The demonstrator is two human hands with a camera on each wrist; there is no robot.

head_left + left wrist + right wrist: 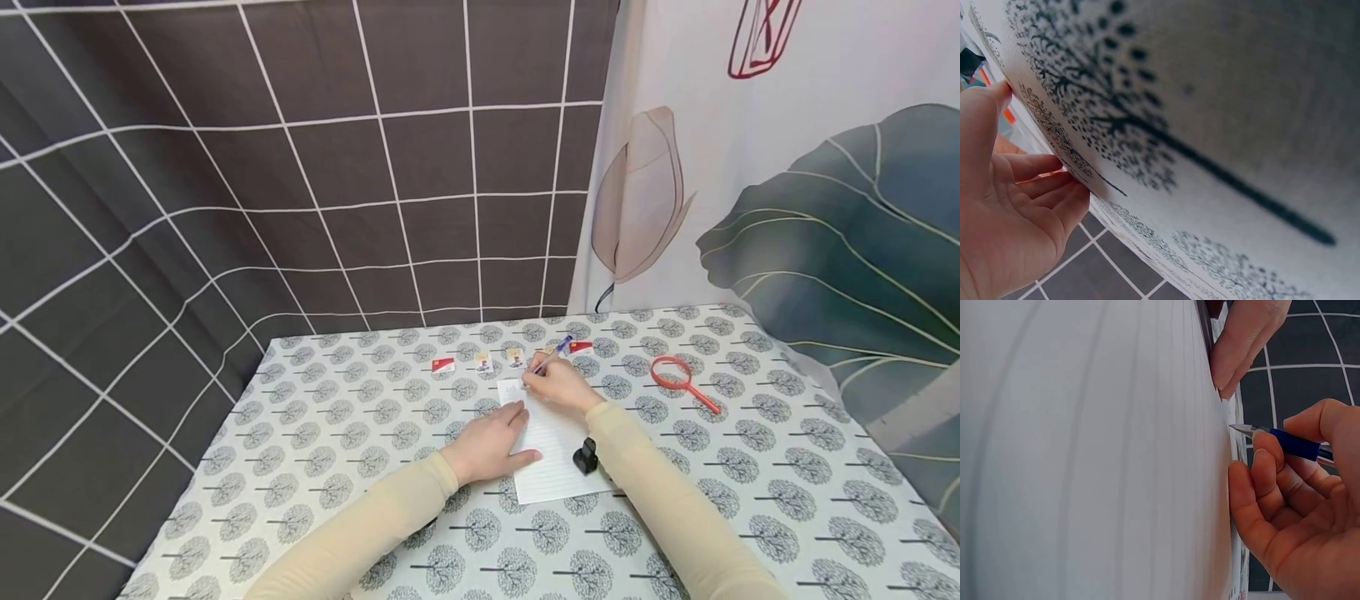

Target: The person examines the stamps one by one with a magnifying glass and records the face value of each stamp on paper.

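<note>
A sheet of lined paper (558, 446) lies on the patterned tablecloth, with faint marks near its top left. My right hand (558, 385) pinches a blue pen (557, 353) near the top of the sheet. In the right wrist view the blue-gripped pen (1294, 444) has its tip at the paper surface, its lower fingers resting against the sheet. My left hand (489, 443) lies flat across the paper's left edge, thumb spread towards the body. The left wrist view shows that hand (1016, 200) with its fingertips touching down on the surface.
Red-and-white cards (443, 365) and small picture cards (483, 362) form a row beyond the paper, one partly hidden by the right hand. A red magnifying glass (684, 383) lies to the right. A small black device (586, 457) sits beside the right sleeve. Curtains hang behind the table.
</note>
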